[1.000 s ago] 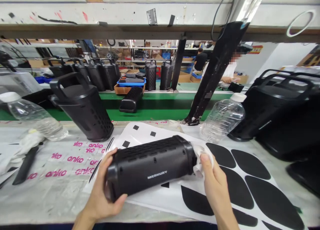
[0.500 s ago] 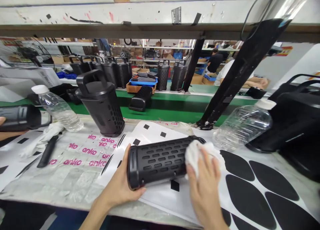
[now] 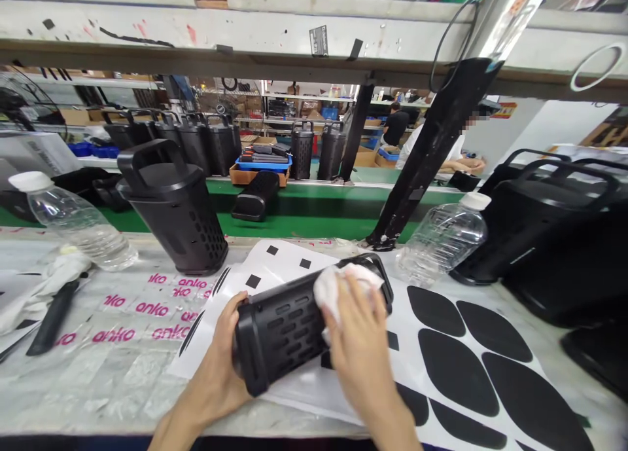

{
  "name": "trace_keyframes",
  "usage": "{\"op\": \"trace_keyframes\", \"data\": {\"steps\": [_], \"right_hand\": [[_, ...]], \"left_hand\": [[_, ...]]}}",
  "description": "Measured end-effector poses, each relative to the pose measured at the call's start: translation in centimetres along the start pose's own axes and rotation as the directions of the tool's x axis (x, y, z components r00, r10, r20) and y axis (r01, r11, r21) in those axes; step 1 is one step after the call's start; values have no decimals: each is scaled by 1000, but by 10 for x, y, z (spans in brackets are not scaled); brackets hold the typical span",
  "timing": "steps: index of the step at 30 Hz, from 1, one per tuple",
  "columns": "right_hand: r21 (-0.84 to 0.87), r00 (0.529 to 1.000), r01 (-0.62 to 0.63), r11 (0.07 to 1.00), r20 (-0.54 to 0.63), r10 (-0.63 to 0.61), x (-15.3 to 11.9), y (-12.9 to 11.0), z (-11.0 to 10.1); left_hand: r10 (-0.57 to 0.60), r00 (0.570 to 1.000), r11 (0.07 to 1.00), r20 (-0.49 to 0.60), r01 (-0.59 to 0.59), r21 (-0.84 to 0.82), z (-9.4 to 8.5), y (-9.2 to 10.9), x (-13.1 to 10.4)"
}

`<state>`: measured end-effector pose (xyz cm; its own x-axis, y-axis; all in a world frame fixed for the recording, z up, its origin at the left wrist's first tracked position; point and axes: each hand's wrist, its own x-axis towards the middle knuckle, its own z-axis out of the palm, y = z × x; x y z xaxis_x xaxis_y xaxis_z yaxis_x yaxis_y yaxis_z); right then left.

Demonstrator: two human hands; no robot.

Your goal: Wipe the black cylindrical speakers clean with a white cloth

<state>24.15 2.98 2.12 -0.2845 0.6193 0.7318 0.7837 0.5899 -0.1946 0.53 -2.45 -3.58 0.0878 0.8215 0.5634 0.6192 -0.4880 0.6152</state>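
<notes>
My left hand [image 3: 223, 366] is closed around the base end of a black portable speaker [image 3: 287, 323] with a slotted grille. The speaker lies tilted above the white sheet, its loop handle [image 3: 385, 287] pointing up to the right. Bunched in my right hand [image 3: 360, 336] is a white cloth [image 3: 338, 290], pressed on the grille and side near the handle end. That hand and cloth hide part of the grille. Under the speaker is a white sheet [image 3: 275, 258] with small black squares. Large rounded black stickers [image 3: 456, 372] lie on a sheet to the right.
A similar speaker [image 3: 174, 209] stands upright at left, beside a tilted water bottle [image 3: 78, 222]. A black-handled tool [image 3: 53, 317] and white cloth lie below. Another bottle [image 3: 444, 235], a black post [image 3: 407, 169] and dark speakers [image 3: 544, 222] stand right. Behind runs a green conveyor [image 3: 314, 209]; a person sits beyond.
The cloth and my right hand have moved left along the speaker, uncovering its handle. The speaker has tilted more, handle end up. The camera view has shifted right.
</notes>
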Motion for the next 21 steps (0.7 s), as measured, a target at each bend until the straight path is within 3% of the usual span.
{"op": "trace_keyframes", "data": {"steps": [2,3,4,6,8,10,12,14,16,21], "right_hand": [[-4,973,-228,974,-37,228,-6,33,-9],[31,924,-380,925,-42,381,-10,48,-14],[85,843,-533,842,-25,537,-17,60,-20],[200,610,-782,590,47,791,-32,76,-31],[289,399,-890,353,119,909,-46,83,-40],[345,289,-910,230,129,949,-56,84,-45],[373,247,-908,191,109,963,-60,80,-47],[396,229,-900,183,72,971,-60,76,-46],[423,239,-883,203,34,970,-57,72,-45],[438,278,-863,252,-5,961,-48,64,-44]], "left_hand": [[122,992,991,14,-122,62,-4,2,0],[123,992,991,38,-125,37,-6,4,-2],[91,994,996,57,-91,-12,-6,5,-5],[7,998,992,61,1,-127,-3,7,-11],[-108,994,974,27,112,-195,4,5,-16],[-283,958,928,39,284,-239,11,3,-16],[-419,902,861,107,432,-268,14,2,-12],[-461,871,823,168,491,-285,13,4,-6],[-479,860,819,177,510,-261,10,9,0],[-481,875,854,60,483,-192,8,26,6]]}}
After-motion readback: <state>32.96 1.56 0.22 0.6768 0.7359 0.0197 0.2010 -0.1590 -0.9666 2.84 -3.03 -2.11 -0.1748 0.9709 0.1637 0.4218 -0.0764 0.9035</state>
